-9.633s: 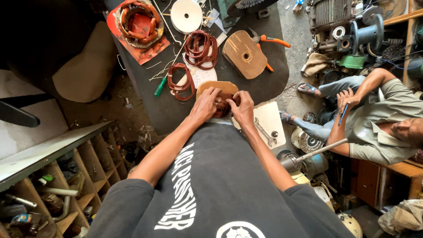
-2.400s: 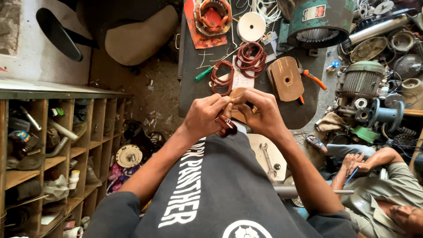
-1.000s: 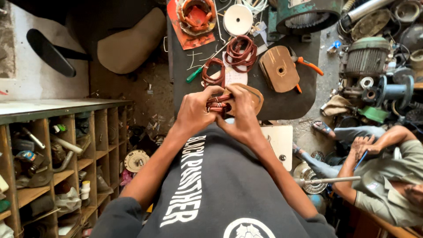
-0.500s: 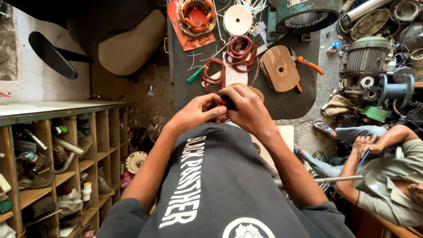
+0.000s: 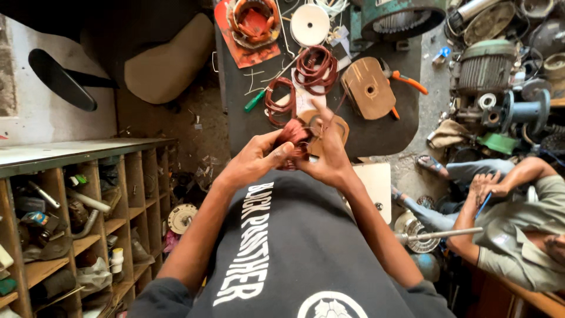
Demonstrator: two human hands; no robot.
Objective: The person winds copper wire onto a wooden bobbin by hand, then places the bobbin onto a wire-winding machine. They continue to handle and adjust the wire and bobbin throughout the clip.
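The person holds a small coil of reddish-brown copper wire (image 5: 292, 136) between both hands, just above the near edge of the dark worktop (image 5: 376, 126). The left hand (image 5: 254, 160) curls around the coil from the left, its fingers (image 5: 281, 154) closed against the bundle's lower side. The right hand (image 5: 327, 154) grips it from the other side, thumb and lower fingers pressed shut on the wire while the index finger sticks out toward the far edge (it touches nothing that can be made out). The coil sits between the two sets of fingers, partly hidden by them.

Just beyond the hands a wooden former (image 5: 325, 126) lies near the worktop's near edge. Further in lie two loose wire coils (image 5: 316, 66), a green-handled screwdriver (image 5: 255, 100) and a second wooden board (image 5: 368, 87). At the far left corner a wound stator (image 5: 254, 20) rests on a red sheet. To the right, another person (image 5: 518, 224) sits on the floor.
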